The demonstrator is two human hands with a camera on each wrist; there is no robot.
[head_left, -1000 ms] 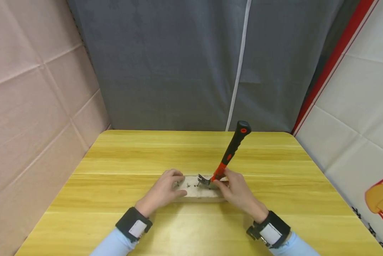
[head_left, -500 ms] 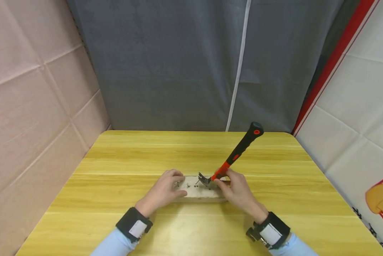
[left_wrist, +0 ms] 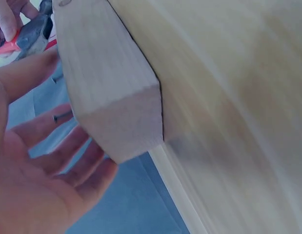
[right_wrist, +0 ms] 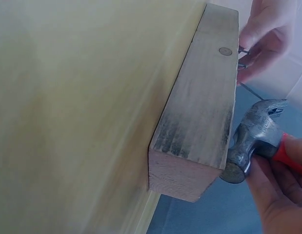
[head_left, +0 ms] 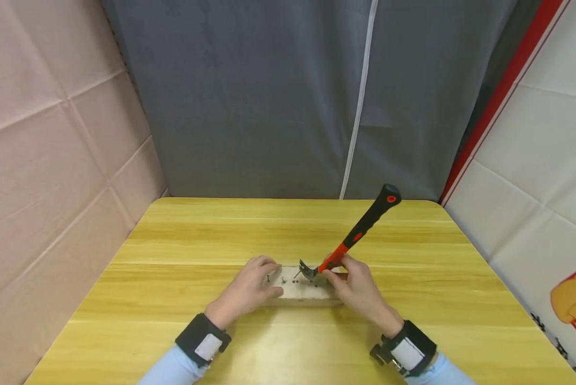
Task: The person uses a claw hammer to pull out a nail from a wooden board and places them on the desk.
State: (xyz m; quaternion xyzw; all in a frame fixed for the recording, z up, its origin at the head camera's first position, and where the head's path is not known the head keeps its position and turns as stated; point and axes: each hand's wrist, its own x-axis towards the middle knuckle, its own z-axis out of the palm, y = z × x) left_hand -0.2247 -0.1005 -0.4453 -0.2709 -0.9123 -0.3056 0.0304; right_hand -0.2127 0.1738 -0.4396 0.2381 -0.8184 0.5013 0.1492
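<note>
A pale wooden block [head_left: 299,292] lies lengthwise before me, with several nails standing in its top. My left hand [head_left: 246,287] holds its left end, thumb at the near edge and fingers reaching to the far side. A nail [left_wrist: 62,116] sticks out between that thumb and the fingers. My right hand [head_left: 360,289] grips a claw hammer [head_left: 367,222] low on its red neck, just behind the head. The hammer's black handle leans up to the right. Its metal head [right_wrist: 260,124] rests on the block, claw at a slanting nail [right_wrist: 251,91], striking face toward the right end.
The yellow wood-grain table [head_left: 196,235] spreads around the block. A grey curtain [head_left: 249,107] hangs behind its far edge. Pale cloth walls [head_left: 61,176] flank it, the right one printed with red. Each wrist carries a black strap [head_left: 203,339].
The hammer's handle has tipped over to the right, pivoting on its head. The nail at the claw now slants more. Both hands have kept almost the same place.
</note>
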